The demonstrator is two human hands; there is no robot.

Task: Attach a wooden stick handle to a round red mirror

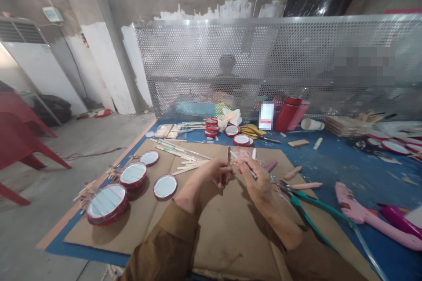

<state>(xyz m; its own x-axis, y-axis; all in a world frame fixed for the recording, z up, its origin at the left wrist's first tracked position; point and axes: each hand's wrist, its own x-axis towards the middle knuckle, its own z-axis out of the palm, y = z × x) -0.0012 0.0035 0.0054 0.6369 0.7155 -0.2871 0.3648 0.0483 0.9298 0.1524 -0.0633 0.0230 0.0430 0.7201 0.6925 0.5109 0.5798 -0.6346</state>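
I had the left hand (221, 174) curled, pinching a dark strip (229, 154); the right hand (255, 179) gripped a pen-like tool (253, 174). Both seemed light, stiff, best held mid-length.

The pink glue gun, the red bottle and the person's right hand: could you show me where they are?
Pink glue gun (358, 212): head view, on its body, where the handle begins.
Red bottle (286, 115): head view, middle of its side.
Right hand (258, 181): head view, on the back of the hand.

The cardboard (227, 232) looks matt, the flat sticks (189, 167) wooden, the perforated screen (198, 44) metallic.
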